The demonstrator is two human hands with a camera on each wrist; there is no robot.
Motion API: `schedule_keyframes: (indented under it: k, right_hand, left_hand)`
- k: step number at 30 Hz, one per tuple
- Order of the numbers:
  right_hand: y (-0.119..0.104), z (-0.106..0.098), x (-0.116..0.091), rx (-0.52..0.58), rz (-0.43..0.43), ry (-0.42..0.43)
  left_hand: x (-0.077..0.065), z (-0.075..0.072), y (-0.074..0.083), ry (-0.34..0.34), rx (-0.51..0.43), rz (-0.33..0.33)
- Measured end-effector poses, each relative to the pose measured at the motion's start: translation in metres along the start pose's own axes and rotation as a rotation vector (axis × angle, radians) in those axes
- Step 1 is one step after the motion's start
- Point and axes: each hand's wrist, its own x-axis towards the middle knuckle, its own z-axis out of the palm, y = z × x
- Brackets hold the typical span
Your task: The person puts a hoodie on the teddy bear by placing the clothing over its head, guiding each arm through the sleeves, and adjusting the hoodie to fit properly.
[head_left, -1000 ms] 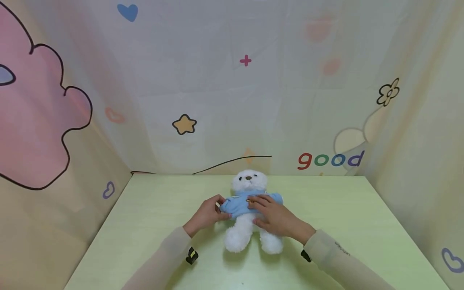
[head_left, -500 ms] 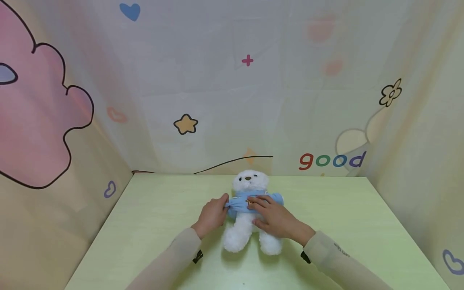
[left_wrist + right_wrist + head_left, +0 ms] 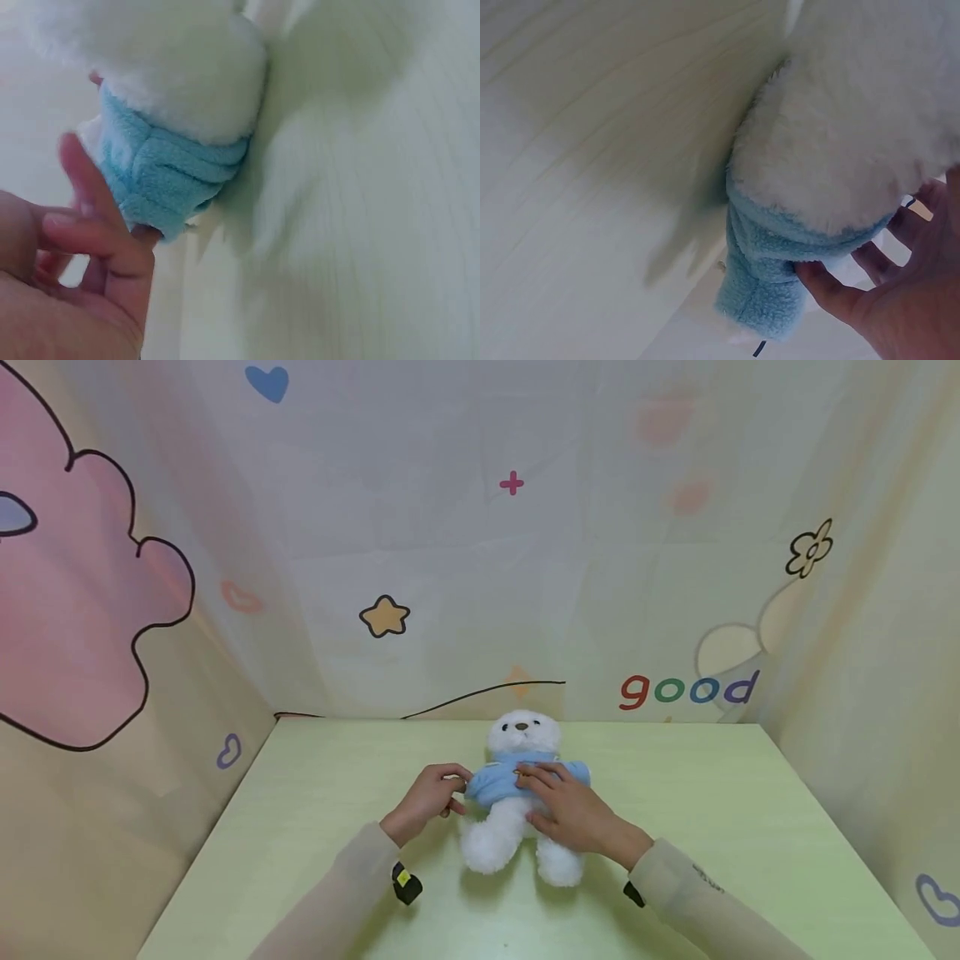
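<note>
A white plush bear (image 3: 491, 847) in a blue fleece shirt (image 3: 495, 783) lies face up on the table, head towards the back wall. At the sleeve on the left is my left hand (image 3: 427, 799); its upper fingers touch the sleeve end while the thumb stands apart below. In the left wrist view, one fingertip reaches the cuff of the blue sleeve (image 3: 172, 176), and its very tip is hidden. My right hand (image 3: 573, 810) rests on the bear's front with extended fingers, over the shirt's chest and lower edge. The right wrist view shows its fingers (image 3: 829, 292) against the shirt.
The light green table (image 3: 315, 810) runs back to a printed cloth wall (image 3: 450, 527), with cloth at both sides as well. A black strap piece with a yellow mark (image 3: 406, 883) hangs under the left sleeve.
My left hand first pinched the sleeve and drew it in, then loosened and moved back left. The bear's head and shirt shifted slightly right. My right hand stayed on its front.
</note>
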Motion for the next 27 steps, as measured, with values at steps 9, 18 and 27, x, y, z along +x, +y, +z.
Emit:
schedule_keyframes:
  k: [9, 18, 27]
  right_hand:
    - [-0.001, 0.003, -0.002, 0.018, -0.007, 0.000]
    - [0.001, 0.003, -0.003, 0.022, -0.005, 0.008]
    - [0.000, 0.010, -0.004, 0.010, -0.003, 0.029]
  left_hand:
    - [0.002, -0.005, -0.005, -0.009, 0.087, -0.075]
    - [0.007, 0.004, -0.009, -0.041, 0.083, -0.043]
    - [0.011, 0.019, -0.002, -0.007, 0.038, -0.072]
